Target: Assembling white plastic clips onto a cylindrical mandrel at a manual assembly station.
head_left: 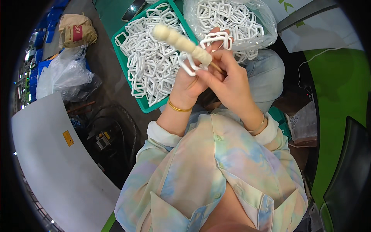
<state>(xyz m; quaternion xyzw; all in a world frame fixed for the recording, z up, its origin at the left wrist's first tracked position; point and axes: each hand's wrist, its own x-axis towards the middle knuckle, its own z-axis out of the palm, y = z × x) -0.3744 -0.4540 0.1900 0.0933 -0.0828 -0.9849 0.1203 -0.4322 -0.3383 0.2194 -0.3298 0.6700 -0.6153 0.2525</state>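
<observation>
My left hand [186, 88], with a gold bangle at the wrist, is turned palm up and holds a few white plastic links [188, 70]. Each is an open frame with rounded corners, and some lie across its fingers. My right hand [234, 85] is closed beside it, pinching a thin wooden stick [215, 66]. A pale cream, bumpy piece [179, 41] like a row of soft balls runs along that stick, pointing up and left over the links. Where the fingertips of both hands meet, the links partly hide the grip.
Under and left of my hands stands a green tray [143, 105] heaped with white links. A clear plastic bag [269, 34] of more links lies at the far right. A phone [133, 9] rests beyond the tray. Bags [79, 33] and a grey-white panel [54, 154] are at left.
</observation>
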